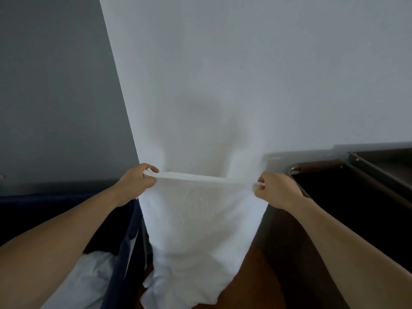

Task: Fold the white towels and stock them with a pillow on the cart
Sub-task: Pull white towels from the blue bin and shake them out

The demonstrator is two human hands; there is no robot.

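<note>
White towel hangs stretched between our two hands, held up before a pale wall. We pinch its top corners: left hand at one end, right hand at the other. Below our grip it drapes down over wood flooring, beside a navy laundry bag with white linen.

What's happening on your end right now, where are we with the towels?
A person holds a white towel up in front of a wall, stretched by its top edge. The left hand pinches one corner and the right hand the other, and the rest hangs down unfolded. To the left is a dark blue bin with white linen in it; to the right is the dark cart.
</note>
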